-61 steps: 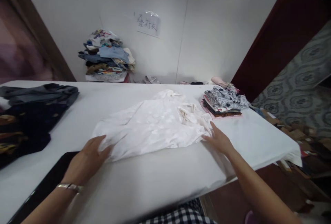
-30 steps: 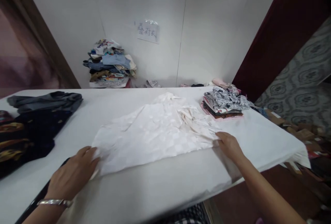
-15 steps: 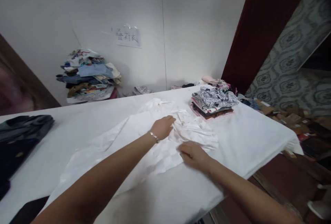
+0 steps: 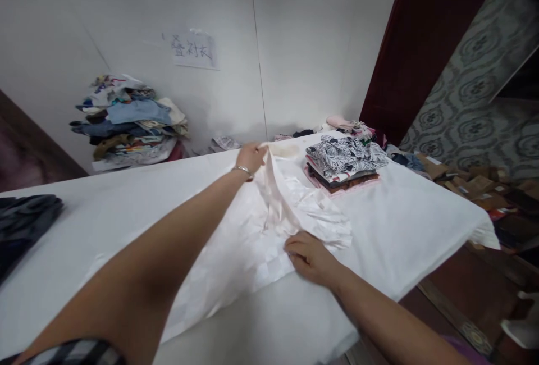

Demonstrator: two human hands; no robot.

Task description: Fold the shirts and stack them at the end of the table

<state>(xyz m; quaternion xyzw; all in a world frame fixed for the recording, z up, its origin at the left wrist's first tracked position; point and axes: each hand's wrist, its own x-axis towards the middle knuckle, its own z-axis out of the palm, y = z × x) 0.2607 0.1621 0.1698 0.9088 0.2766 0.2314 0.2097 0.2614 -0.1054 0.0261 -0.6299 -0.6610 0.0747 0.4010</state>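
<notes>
A white patterned fabric garment lies spread on the white-covered table. The left hand, reaching far, pinches a lifted garment edge between closed fingers. The right hand rests nearly flat on the garment's near edge, pressing it down. A folded stack of printed clothes sits just right of the garment.
</notes>
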